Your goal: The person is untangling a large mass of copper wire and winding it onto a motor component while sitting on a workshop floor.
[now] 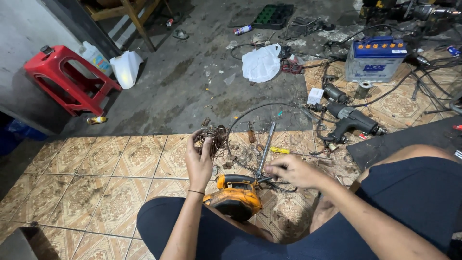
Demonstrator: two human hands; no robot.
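Orange power tool (237,192): rests between the knees, on the tiled floor's (96,188) near edge.
Left hand (198,161): fingers clenched on a tangled wire bundle (215,136).
Right hand (294,171): seemingly pinching a black cable (250,113).
Risk: loose strands could prick or snag fingers.

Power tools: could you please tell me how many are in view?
3: an orange tool between the knees, and two dark ones on the tiles at right; clutter may hide more.

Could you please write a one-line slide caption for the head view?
Seated on patterned tiles, left hand holds tangled copper wire; right hand rests beside an orange-and-black power tool.
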